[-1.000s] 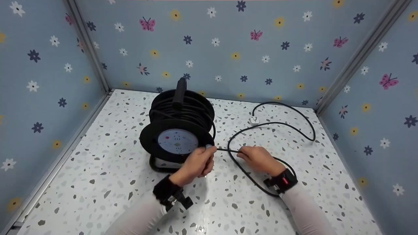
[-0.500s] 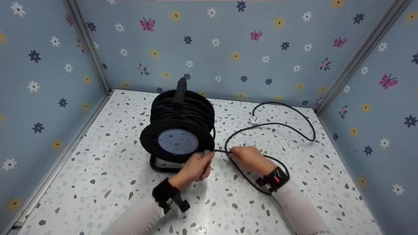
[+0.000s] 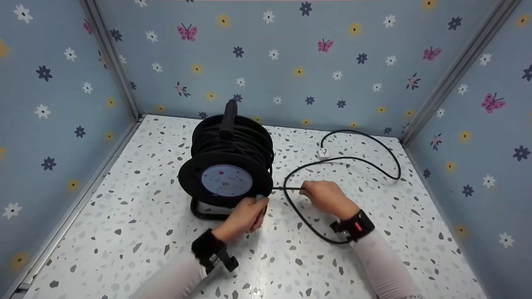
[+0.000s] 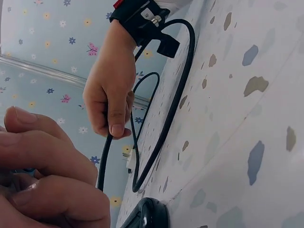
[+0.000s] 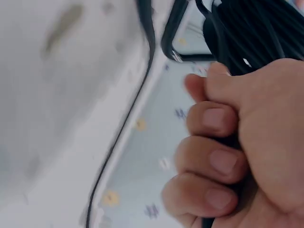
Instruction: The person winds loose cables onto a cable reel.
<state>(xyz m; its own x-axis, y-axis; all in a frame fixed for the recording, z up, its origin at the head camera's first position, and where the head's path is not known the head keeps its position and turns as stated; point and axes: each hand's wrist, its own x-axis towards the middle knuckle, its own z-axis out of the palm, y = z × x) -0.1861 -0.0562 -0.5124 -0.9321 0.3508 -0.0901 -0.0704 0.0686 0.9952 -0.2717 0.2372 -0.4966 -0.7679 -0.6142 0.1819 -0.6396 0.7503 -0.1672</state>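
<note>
A black cable reel (image 3: pixel 226 145) stands on its tubular frame, wound with black cable; its front disc carries a pale socket panel (image 3: pixel 226 180). My left hand (image 3: pixel 245 214) grips a small greyish crank knob (image 3: pixel 259 197) at the disc's lower right edge. In the left wrist view the left hand's curled fingers (image 4: pixel 52 171) hide most of that knob. To the right of the reel, my right hand (image 3: pixel 330 199) holds the cable (image 3: pixel 286 188), which runs taut to the reel. The right wrist view shows the right hand's fingers (image 5: pixel 209 156) wrapped round the cable.
Loose cable (image 3: pixel 309 222) lies in loops on the speckled white tabletop (image 3: pixel 137 207). A white plug (image 3: pixel 323 153) rests at the cable's end near the back wall (image 3: pixel 274 66). Flower-patterned panels enclose the left, back and right sides.
The reel's disc has turned clockwise, with my left hand moving down and slightly left on the knob. My right hand moved left, then back right along the cable; the loose loop shifted slightly left.
</note>
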